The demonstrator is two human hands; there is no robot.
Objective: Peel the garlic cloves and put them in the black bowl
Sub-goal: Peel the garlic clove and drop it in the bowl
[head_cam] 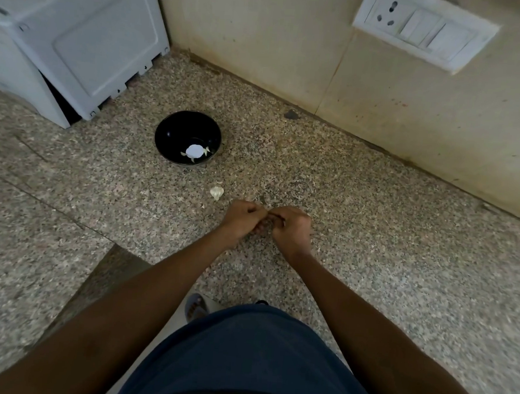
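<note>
A garlic clove is presumably pinched between the two hands at the centre of the frame, but it is hidden by the fingers and cannot be made out. The left hand [241, 218] and right hand [291, 229] meet fingertip to fingertip, both with fingers curled tight around something small between them, knuckles up, just above the speckled counter [372, 234]. Both forearms reach up from the bottom edge and converge toward the middle. Just up and left of the left hand lies a piece of garlic [216, 192] on the counter, apart from the fingers. Farther up and left stands the black bowl [188, 137], holding pale peeled cloves [206, 151] around a white spot. A white appliance [73, 39] fills the upper left; a switch plate [424, 28] sits on the wall at upper right.
</note>
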